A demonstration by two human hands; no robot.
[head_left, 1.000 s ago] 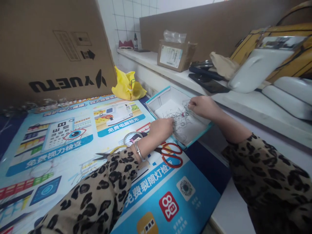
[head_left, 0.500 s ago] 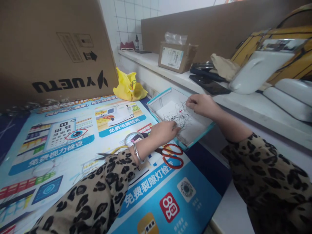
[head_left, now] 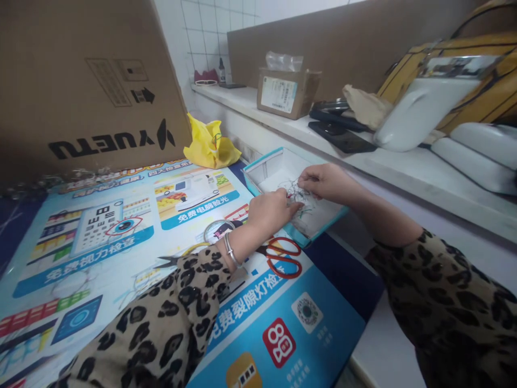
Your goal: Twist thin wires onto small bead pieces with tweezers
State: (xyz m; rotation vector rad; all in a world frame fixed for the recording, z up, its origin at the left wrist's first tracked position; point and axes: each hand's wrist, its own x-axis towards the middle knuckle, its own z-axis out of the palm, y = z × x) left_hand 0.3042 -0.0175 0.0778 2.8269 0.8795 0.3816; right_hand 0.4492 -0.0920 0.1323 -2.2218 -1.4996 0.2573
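A shallow teal-edged box (head_left: 262,168) with a pale inside stands at the table's edge. A tangle of thin dark threads or wires (head_left: 309,203), with a bit of red in it, lies in the box. Over the near side of the box, my left hand (head_left: 271,211) has its thumb and fingers closed on the left part of the tangle. My right hand (head_left: 323,182) pinches the tangle's right side. Red-orange-handled scissors (head_left: 284,257) lie beside my left wrist, their blades partly hidden. Dark-tipped pliers or snips (head_left: 167,262) with yellow handles lie partly under my left forearm.
A printed poster (head_left: 133,269) covers the table. Behind it stand a big cardboard carton (head_left: 109,97) and a yellow bag (head_left: 212,145). The white ledge (head_left: 258,116) on the right bears a small carton (head_left: 285,94), a phone (head_left: 341,137) and a white device (head_left: 424,105).
My right hand has moved left and slightly down, closer to my left hand. My left hand has lifted a little, and the tangle is bunched between both hands.
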